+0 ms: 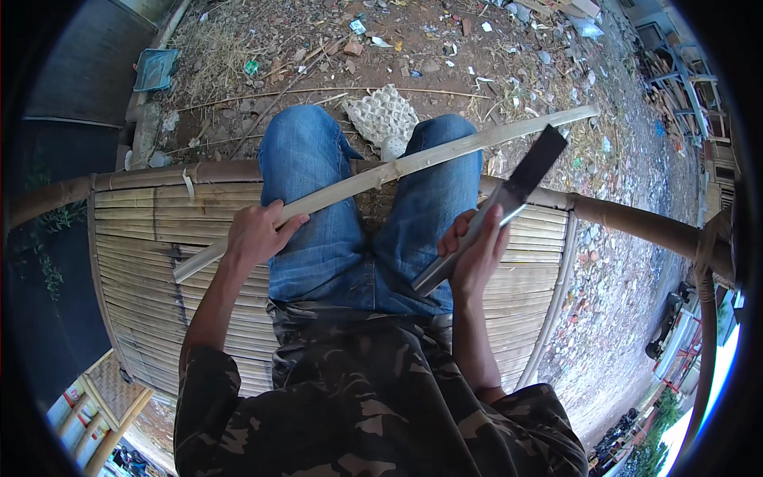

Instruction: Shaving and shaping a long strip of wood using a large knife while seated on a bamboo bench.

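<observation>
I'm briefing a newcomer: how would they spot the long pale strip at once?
Find the slatted bamboo bench, then the blue jeans at mid-picture. The long pale strip runs slantwise across both trouser legs, held in the left hand. Unlike the shorter grey-and-dark tool in the right hand, it extends beyond both legs.

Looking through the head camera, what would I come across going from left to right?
Blue plastic tray, the person's left hand, pale egg tray on the ground, the person's right hand, blue rack with wood on it.
</observation>
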Demonstrator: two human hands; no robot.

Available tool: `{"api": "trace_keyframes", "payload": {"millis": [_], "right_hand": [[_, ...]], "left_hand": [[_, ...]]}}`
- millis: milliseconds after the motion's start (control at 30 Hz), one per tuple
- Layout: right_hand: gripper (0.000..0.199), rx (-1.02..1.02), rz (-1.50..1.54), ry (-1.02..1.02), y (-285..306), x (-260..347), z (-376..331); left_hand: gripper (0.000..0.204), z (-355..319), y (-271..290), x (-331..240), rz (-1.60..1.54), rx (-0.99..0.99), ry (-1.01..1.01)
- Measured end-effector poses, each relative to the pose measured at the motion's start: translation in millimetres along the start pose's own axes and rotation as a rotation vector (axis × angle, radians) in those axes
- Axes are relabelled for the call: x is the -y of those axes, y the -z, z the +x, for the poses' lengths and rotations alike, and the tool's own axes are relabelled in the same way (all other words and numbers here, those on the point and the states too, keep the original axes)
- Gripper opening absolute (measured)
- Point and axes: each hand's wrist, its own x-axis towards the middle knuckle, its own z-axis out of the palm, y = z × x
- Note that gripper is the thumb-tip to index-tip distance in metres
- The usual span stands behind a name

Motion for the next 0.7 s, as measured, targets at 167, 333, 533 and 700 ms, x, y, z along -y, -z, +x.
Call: {"api": "trace_keyframes", "payload": {"millis": [167,333,533,700], "right_hand": [[0.032,0.350,-0.261,-0.578,7.7,-8.0,3.8],[0.036,0.008,0.040,0.012,-5.4,9.6,1.2],[0.031,0.286,-0.223,-0.533,11.8,7.9,6.2],[0.032,0.057,-0.012,-0.059,1.2,5.3,8.7]], "left_hand": [[0.054,2.1,-1.1,5.6,0.006,0.065,0.014],[0.055,-1.5,-0.4,0.6,0.029,-0.006,0.039],[0.055,1.9,4.1,-2.2,-0.088,0.066,0.057],[0.056,-3.3,-1.4,-3.6,-0.014,0.010,0.042]]}}
